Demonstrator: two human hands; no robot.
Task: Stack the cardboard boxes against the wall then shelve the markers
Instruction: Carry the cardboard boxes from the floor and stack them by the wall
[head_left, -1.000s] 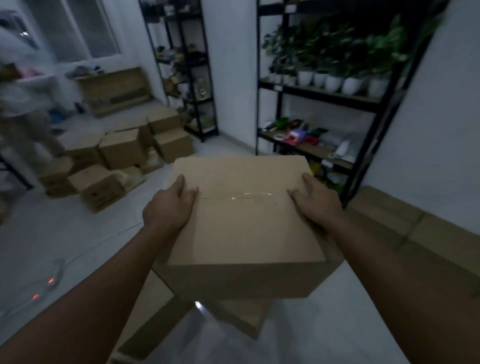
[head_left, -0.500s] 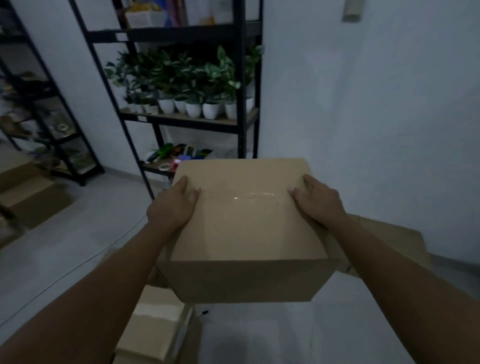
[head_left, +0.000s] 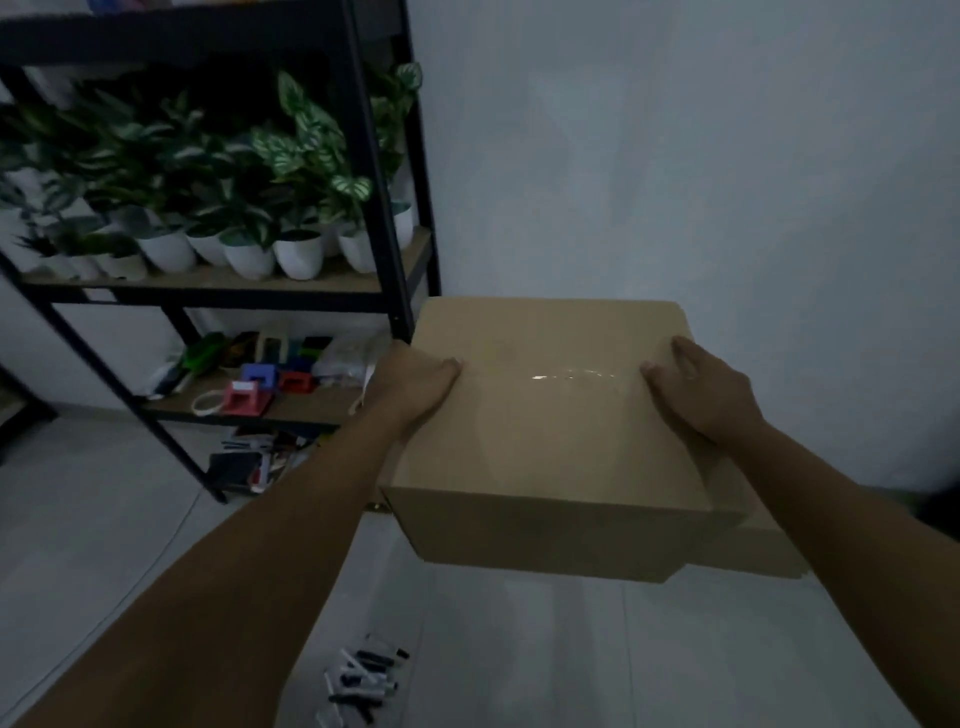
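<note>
1. Stood at far left: black shelf rack (head_left: 385, 244) with potted plants (head_left: 291, 171).
2. Lay on the floor, bottom centre: scattered markers (head_left: 363, 680).
3. Pressed against the cardboard box (head_left: 550, 415), left hand (head_left: 415, 387), grip clamped on its left edge.
4. Clamped its right edge likewise, right hand (head_left: 701, 389); box held off the floor near the wall (head_left: 727, 182).

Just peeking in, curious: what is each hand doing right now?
Left hand: closed on the cardboard box, gripping its left edge.
Right hand: closed on the same box, gripping its right edge.
</note>
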